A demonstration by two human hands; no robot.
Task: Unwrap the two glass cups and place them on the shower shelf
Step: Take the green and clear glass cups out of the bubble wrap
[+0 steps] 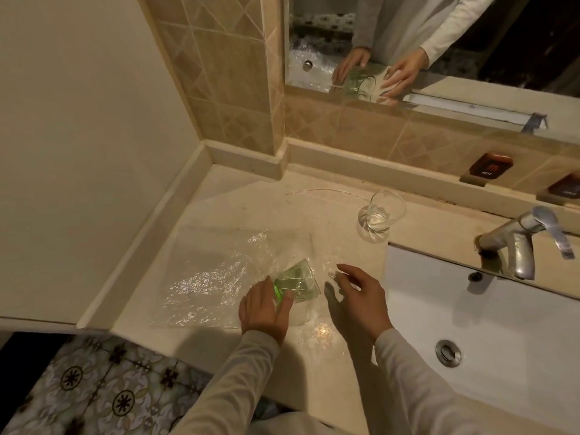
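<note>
Green glass cup (pixel 298 282) lies unwrapped
Left hand (pixel 265 307) touches it, fingers straight; right hand (pixel 357 298) hovers open, empty; next, grip and lift it.

A green faceted glass cup (pixel 296 282) is seen lying on its side, bare, on a sheet of clear bubble wrap (pixel 204 277) spread flat near the front edge of the counter (pixel 251 199). A clear glass cup (pixel 381 215) is stood upright near the back edge, well apart.

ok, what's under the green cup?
Clear bubble wrap, spread on the counter; the green cup lies on its side on it. The left hand covers the cup's base, so whatever lies beneath there is hidden.
</note>
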